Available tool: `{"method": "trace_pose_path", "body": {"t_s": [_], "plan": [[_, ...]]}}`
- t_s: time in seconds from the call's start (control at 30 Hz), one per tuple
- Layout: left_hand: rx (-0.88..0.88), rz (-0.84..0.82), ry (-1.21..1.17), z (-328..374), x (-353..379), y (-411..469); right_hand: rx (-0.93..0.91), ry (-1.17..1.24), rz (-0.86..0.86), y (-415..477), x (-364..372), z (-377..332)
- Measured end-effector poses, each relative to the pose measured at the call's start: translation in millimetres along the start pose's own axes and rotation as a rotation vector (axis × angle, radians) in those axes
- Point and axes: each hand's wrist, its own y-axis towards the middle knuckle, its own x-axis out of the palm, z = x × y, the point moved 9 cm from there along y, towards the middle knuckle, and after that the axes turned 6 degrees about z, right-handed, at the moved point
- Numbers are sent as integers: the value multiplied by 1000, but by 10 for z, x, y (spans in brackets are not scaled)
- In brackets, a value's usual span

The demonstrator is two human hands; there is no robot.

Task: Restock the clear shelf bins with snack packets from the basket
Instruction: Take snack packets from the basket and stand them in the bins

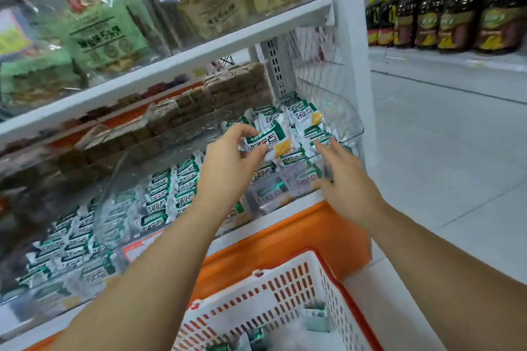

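Basket [273, 293] lowest; left hand [228, 164] pinches a packet [273, 143] above the bin [350, 120]; right hand [343, 179] spread, released, at its front edge.

Dark bottles [453, 20], white tiled floor [445, 157]

Left hand [228, 165], right hand [346, 182] bare; forearms [159, 253] unsleeved.
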Motion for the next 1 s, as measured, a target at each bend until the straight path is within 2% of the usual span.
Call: {"method": "trace_pose_path", "body": {"t_s": [0.1,0.37,0.53,0.7,0.87,0.93,1.0], "plan": [[33,-40,99,71,336,404,-49,-53,-13,27,72,65],[-157,-93,195,-438,1030,1069,-112,-35,-17,43,88,127],[-162,-109,262,-587,1281,1208,-93,-38,-22,22,131,120],[-160,-144,381,-630,1366,1277,-68,-49,-28,51,170,129],[-176,-135,360,-578,1258,1181,-87,-69,-33,4,161,121],[-125,-125,327,-468,1145,1083,-93,-67,-14,-50,143,74],[-2,-90,273,-288,974,900,-130,-87,64,-131,126,-23]]}}
